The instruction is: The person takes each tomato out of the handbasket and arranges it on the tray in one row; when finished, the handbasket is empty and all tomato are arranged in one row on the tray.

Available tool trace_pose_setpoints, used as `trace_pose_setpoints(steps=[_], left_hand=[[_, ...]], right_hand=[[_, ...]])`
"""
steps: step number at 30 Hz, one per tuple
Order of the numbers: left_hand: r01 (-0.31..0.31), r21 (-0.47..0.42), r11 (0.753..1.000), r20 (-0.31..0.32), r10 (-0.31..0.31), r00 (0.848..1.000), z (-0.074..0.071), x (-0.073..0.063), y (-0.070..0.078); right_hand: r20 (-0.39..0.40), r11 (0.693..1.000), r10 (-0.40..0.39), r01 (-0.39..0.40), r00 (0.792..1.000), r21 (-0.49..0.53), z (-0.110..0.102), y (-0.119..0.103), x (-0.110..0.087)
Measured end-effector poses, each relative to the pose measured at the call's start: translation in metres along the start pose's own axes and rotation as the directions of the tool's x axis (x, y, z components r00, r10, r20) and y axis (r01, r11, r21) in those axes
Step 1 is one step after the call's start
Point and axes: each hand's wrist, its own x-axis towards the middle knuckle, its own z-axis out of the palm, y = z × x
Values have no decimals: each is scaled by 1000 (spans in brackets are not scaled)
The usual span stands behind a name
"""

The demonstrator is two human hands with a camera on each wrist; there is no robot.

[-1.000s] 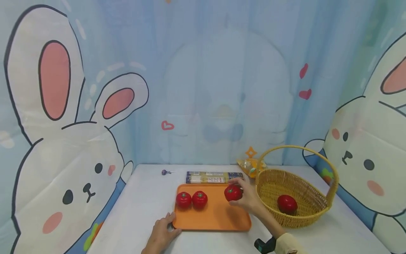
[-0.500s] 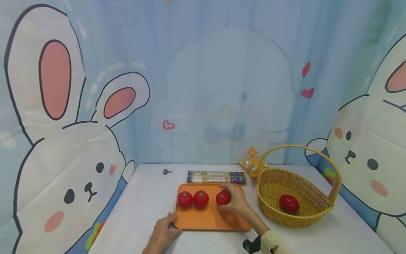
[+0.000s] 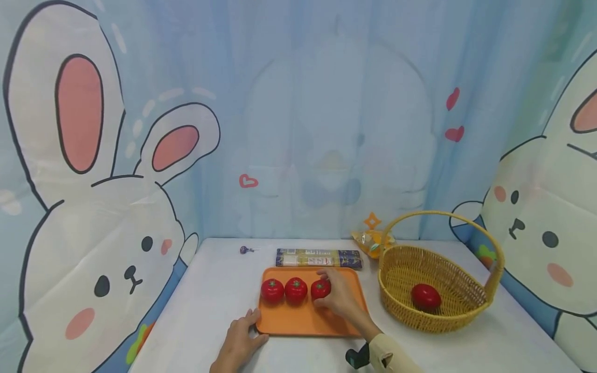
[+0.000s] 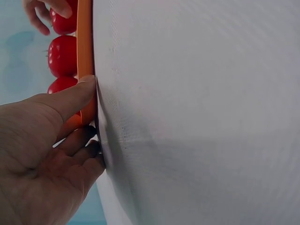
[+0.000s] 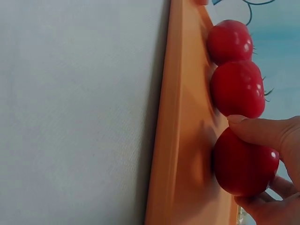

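Observation:
On an orange tray (image 3: 298, 324), two red tomatoes, a left tomato (image 3: 272, 291) and a middle tomato (image 3: 296, 290), sit side by side. My right hand (image 3: 339, 295) grips a third tomato (image 5: 243, 161) at the tray's right half, thumb on one side and fingers on the other. In the right wrist view this tomato is close beside the middle one, low over the tray; I cannot tell whether it touches the surface. My left hand (image 3: 238, 339) holds the tray's near left corner, its thumb (image 4: 77, 96) along the front rim and its fingers round the side.
A yellow wicker basket (image 3: 406, 316) with a tall handle stands right of the tray, with one red tomato-like fruit (image 3: 426, 297) inside. Behind the tray lie two long blue-and-gold packages (image 3: 318, 258), a lollipop (image 3: 247, 249) and a yellow snack bag (image 3: 370, 242).
My right hand has carried the third tomato leftward and slightly down, toward the two other tomatoes on the tray. The left hand has stayed at the tray's corner.

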Motion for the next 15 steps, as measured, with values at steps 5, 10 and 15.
trace_pose_setpoints(steps=[5,10,15], left_hand=[[-3,3,1000,-8,3,1000,0,-1,2],[-11,7,1000,-17,11,1000,0,-2,2],[-32,1,999,-17,32,999,0,-2,0]], right_hand=[[-2,1000,16,-16,1000,-8,2,-1,5],[-9,999,51,-52,999,-17,4,1,8],[-16,998,61,-61,998,-13,8,2,10]])
